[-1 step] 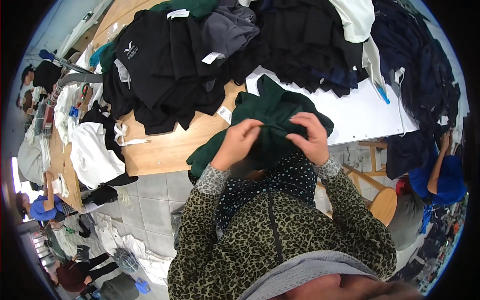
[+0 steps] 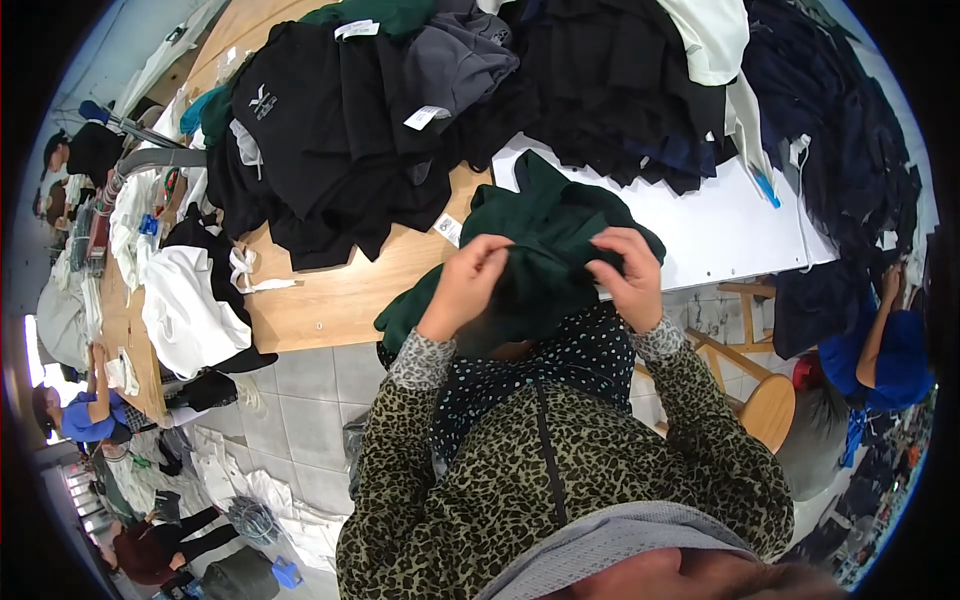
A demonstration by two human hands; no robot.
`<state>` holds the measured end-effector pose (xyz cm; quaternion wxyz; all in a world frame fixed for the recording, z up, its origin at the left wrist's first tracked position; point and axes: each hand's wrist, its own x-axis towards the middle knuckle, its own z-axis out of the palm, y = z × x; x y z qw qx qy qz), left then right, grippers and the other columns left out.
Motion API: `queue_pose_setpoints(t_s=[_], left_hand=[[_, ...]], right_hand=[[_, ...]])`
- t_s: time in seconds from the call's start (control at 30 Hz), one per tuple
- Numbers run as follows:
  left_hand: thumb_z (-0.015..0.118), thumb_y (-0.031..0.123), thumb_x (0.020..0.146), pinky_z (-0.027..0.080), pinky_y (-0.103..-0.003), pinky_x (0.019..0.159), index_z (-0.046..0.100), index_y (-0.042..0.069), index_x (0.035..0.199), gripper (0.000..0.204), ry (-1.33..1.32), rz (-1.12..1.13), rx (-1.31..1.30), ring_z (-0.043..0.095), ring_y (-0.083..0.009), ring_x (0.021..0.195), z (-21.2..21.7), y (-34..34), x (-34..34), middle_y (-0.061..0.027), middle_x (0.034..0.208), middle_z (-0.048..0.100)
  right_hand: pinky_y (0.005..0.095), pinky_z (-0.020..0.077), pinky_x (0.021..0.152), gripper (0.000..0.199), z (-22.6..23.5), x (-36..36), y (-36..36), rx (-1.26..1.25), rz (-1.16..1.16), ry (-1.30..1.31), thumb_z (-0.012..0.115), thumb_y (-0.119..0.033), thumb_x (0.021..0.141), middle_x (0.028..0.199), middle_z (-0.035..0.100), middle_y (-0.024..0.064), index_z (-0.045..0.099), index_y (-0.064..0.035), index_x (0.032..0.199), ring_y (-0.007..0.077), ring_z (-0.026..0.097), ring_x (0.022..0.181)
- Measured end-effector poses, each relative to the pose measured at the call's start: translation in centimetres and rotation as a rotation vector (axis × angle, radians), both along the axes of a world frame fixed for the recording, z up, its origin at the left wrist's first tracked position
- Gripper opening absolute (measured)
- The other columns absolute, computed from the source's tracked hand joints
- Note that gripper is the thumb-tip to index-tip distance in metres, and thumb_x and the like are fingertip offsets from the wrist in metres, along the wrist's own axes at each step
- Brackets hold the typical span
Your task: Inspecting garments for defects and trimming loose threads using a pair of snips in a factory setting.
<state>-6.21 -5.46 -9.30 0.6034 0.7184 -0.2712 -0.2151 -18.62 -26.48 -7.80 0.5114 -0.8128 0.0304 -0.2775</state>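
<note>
A dark green knit garment (image 2: 545, 215) lies bunched at the table's front edge, partly hanging toward my lap. My left hand (image 2: 468, 285) is closed, its thumb and fingers pinching the cloth. Opposite it, my right hand (image 2: 630, 275) curves thumb and fingers around a fold of the same garment. A stretch of the green cloth runs between both hands. Beside the garment's left edge is a small white label (image 2: 448, 229). The exact seam or part between my fingertips is too dark to make out.
Piles of black garments (image 2: 330, 130) and a grey garment (image 2: 460, 60) cover the table's far side. A white board (image 2: 730, 220) lies at right, near dark navy cloth (image 2: 830, 130). White cloth (image 2: 190, 310) is at left. A wooden stool (image 2: 768, 412) stands right; co-workers sit on both sides.
My hands have moved slightly apart, the left one a little to the left and the right one a little to the right. The garment has barely shifted.
</note>
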Motion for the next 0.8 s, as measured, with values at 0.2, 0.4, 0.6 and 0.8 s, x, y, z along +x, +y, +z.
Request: queue_pose_setpoints(t_s=[0.2,0.4,0.6,0.8], left_hand=[[0.049,0.014,0.095,0.035,-0.018,0.045,0.054,0.002,0.103,0.015,0.343,0.119,0.011,0.039,-0.0016,0.051,-0.1,1.4,0.8,0.0042,0.073,0.046],[0.049,0.015,0.095,0.037,-0.018,0.045,0.054,0.003,0.103,0.016,0.283,0.236,-0.089,0.043,-0.0030,0.051,-0.7,1.8,1.0,0.0023,0.080,0.050],[0.056,0.010,0.090,0.039,-0.021,0.053,0.060,0.001,0.093,0.010,-0.315,0.231,0.010,0.047,-0.0068,0.056,0.1,4.1,2.3,-0.0026,0.065,0.056],[0.082,0.014,0.066,0.040,-0.021,0.051,0.061,0.002,0.090,0.035,-0.474,0.146,0.115,0.048,-0.0078,0.056,-1.2,6.1,2.5,-0.0023,0.066,0.055]], right_hand=[[0.0425,0.0329,0.099,0.056,-1.5,-0.9,-0.9,-0.697,-0.010,0.237,0.075,-0.014,0.064,0.111,0.054,0.0109,0.054,-0.0016,0.115,0.0288,0.048,0.109],[0.0401,0.0331,0.097,0.043,-1.2,0.3,-1.6,-0.718,-0.060,0.322,0.062,-0.012,0.065,0.099,0.056,0.0113,0.054,-0.0009,0.106,0.0278,0.051,0.099],[0.0278,0.0471,0.079,0.022,-0.3,-0.1,-8.7,0.395,0.266,0.572,0.053,-0.014,0.082,0.086,0.064,0.0070,0.066,0.0016,0.092,0.0163,0.060,0.083],[0.0228,0.0477,0.074,0.017,-1.9,-0.1,-10.1,0.746,0.202,0.686,0.058,-0.010,0.082,0.085,0.064,0.0058,0.066,0.0038,0.088,0.0114,0.059,0.078]])
